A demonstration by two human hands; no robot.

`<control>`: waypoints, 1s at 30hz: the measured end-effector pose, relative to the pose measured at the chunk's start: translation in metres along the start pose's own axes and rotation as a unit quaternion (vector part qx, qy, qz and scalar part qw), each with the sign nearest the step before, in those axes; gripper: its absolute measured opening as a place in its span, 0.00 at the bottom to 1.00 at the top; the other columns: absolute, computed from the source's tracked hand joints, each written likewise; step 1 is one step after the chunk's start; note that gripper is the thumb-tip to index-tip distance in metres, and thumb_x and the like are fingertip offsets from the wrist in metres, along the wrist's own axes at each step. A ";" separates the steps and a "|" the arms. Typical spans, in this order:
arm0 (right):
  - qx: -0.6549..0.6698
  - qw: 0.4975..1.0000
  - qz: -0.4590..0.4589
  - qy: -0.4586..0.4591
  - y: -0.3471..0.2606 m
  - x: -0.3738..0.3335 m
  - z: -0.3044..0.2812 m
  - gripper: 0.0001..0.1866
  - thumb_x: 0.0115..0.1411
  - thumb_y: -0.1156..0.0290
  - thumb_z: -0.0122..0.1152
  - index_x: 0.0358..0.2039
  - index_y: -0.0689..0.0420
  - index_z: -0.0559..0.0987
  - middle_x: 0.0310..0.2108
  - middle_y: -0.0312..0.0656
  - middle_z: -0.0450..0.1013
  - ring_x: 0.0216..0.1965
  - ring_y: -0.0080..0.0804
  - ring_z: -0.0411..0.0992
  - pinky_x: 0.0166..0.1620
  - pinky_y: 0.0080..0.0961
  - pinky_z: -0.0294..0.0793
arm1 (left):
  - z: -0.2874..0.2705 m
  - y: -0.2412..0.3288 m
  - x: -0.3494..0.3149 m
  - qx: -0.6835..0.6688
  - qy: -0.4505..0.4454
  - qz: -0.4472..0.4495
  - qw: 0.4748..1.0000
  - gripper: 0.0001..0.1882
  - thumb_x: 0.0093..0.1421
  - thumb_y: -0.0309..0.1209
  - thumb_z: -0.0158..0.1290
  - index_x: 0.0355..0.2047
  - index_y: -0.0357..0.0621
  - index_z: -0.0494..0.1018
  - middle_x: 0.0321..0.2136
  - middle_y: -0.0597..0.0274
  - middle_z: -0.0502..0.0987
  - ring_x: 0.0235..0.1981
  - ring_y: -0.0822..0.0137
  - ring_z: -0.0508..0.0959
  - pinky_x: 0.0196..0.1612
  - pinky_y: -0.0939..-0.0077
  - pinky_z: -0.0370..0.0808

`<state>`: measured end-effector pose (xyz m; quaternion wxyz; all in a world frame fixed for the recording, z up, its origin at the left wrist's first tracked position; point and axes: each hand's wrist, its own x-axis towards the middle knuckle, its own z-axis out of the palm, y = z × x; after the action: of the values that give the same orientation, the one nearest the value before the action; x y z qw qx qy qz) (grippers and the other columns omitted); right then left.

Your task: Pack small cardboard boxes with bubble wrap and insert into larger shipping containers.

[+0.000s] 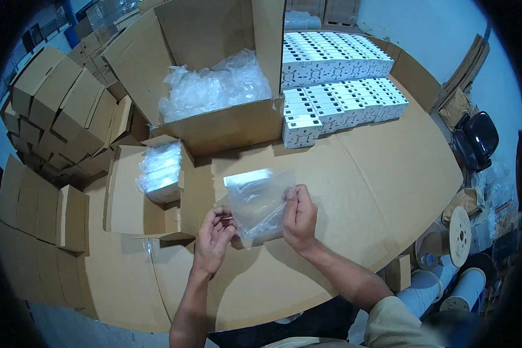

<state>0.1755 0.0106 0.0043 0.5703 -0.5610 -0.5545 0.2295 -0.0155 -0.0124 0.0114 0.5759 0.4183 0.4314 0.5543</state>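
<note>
Between my two hands is a clear plastic bag (pixel 258 200), held up over the cardboard-covered table. My right hand (pixel 300 220) pinches its right edge, thumb on the near face. At the lower left corner my left hand (pixel 214 238) has its fingers curled against the plastic. A bright patch runs along the bag's upper left; glare keeps me from telling whether anything is inside. Left of the bag stands an open small carton (pixel 184 200), its far part filled with plastic-wrapped white packs (pixel 161 171) and brown cardboard showing at its near end.
A large open carton (pixel 226 130) holding crumpled clear bags (pixel 217 87) stands at the back. Right of it are rows of small white boxes (pixel 345 104). Brown cartons (pixel 64 116) are stacked at the left. Spools (pixel 459 236) and a black chair (pixel 475 139) are beyond the table's right edge.
</note>
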 end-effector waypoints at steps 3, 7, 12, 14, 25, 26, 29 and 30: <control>0.001 0.997 0.014 -0.075 -0.007 -0.010 0.002 0.12 0.74 0.68 0.46 0.34 0.60 0.71 0.21 0.53 0.71 0.21 0.52 0.75 0.26 0.41 0.70 | 0.024 -0.001 0.001 0.044 0.048 0.099 0.993 0.10 0.71 0.32 0.53 0.40 0.35 0.75 0.30 0.67 0.77 0.34 0.77 0.76 0.39 0.82 0.75; 0.022 0.991 -0.047 -0.121 -0.003 -0.017 0.006 0.10 0.73 0.69 0.48 0.35 0.61 0.71 0.20 0.52 0.71 0.21 0.52 0.75 0.25 0.41 0.70 | 0.025 0.001 0.005 0.101 0.160 0.003 0.982 0.14 0.74 0.36 0.48 0.34 0.38 0.73 0.27 0.71 0.72 0.33 0.79 0.72 0.38 0.82 0.72; 0.026 0.988 0.010 -0.153 -0.006 -0.012 0.004 0.13 0.72 0.67 0.54 0.32 0.62 0.72 0.17 0.50 0.68 0.18 0.40 0.73 0.24 0.36 0.69 | 0.012 -0.016 0.012 0.157 0.217 0.160 0.950 0.19 0.76 0.38 0.44 0.28 0.39 0.68 0.24 0.74 0.65 0.28 0.80 0.63 0.32 0.82 0.64; 0.029 0.990 0.015 -0.136 -0.005 -0.010 0.001 0.13 0.71 0.66 0.55 0.32 0.62 0.73 0.15 0.46 0.67 0.17 0.34 0.70 0.24 0.34 0.69 | 0.011 -0.019 0.012 0.167 0.219 0.173 0.946 0.20 0.76 0.39 0.44 0.29 0.39 0.68 0.25 0.73 0.66 0.28 0.80 0.63 0.32 0.82 0.64; 0.170 0.971 0.075 -0.148 0.003 -0.003 -0.005 0.12 0.72 0.67 0.55 0.34 0.63 0.75 0.24 0.38 0.70 0.27 0.19 0.68 0.30 0.23 0.69 | 0.008 -0.015 0.005 0.204 0.093 0.126 0.966 0.15 0.74 0.36 0.49 0.34 0.38 0.72 0.27 0.71 0.71 0.30 0.79 0.68 0.33 0.83 0.67; 0.145 0.980 0.068 -0.120 0.000 -0.004 -0.005 0.12 0.73 0.67 0.53 0.34 0.62 0.75 0.22 0.38 0.70 0.25 0.20 0.68 0.29 0.24 0.69 | 0.012 -0.014 0.005 0.163 0.093 0.126 0.974 0.13 0.74 0.36 0.49 0.36 0.38 0.72 0.28 0.71 0.71 0.30 0.79 0.68 0.33 0.83 0.66; 0.105 0.990 0.067 -0.070 -0.006 -0.012 0.002 0.12 0.74 0.66 0.49 0.35 0.61 0.73 0.20 0.39 0.69 0.23 0.23 0.69 0.28 0.26 0.69 | 0.023 -0.021 0.000 0.116 0.090 0.119 0.982 0.12 0.74 0.35 0.48 0.38 0.39 0.71 0.28 0.71 0.71 0.29 0.79 0.67 0.33 0.82 0.66; 0.090 0.992 0.073 -0.047 -0.007 -0.015 0.004 0.12 0.75 0.66 0.48 0.36 0.60 0.73 0.19 0.39 0.68 0.21 0.24 0.69 0.27 0.27 0.69 | 0.026 -0.025 -0.003 0.110 0.087 0.113 0.984 0.11 0.74 0.35 0.48 0.39 0.39 0.70 0.28 0.70 0.70 0.29 0.79 0.67 0.33 0.81 0.67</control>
<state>0.1650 -0.0029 0.0040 0.5733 -0.5351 -0.5152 0.3457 0.0165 -0.0159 -0.0049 0.4203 0.4757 0.4882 0.5990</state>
